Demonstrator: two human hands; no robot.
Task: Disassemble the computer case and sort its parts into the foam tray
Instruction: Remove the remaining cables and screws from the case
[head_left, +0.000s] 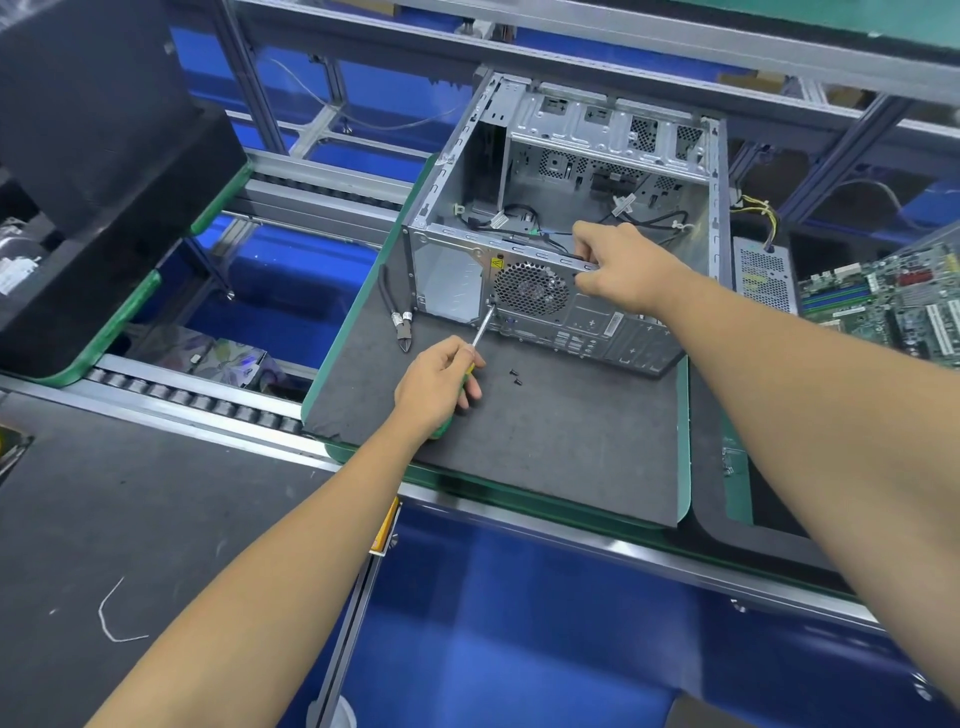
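Head view: the case (566, 218) lies on its side on the tabletop (545, 441), open side up, long axis running away from the person. The left hand (439, 387) grips a screwdriver (482, 327), tip at a screw beside the case's fan grille (531, 289). The right hand (618, 267) pinches the case's rear rim. The tip may slip and strip the screw; the two loose screws (515, 377) near the case could roll away.

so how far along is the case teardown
Done: the case is open and mostly empty, motherboard and power supply sit beside it, two screws lie loose. In hand: left hand drives a screwdriver at the fan, right hand steadies. Left: fan, cables.
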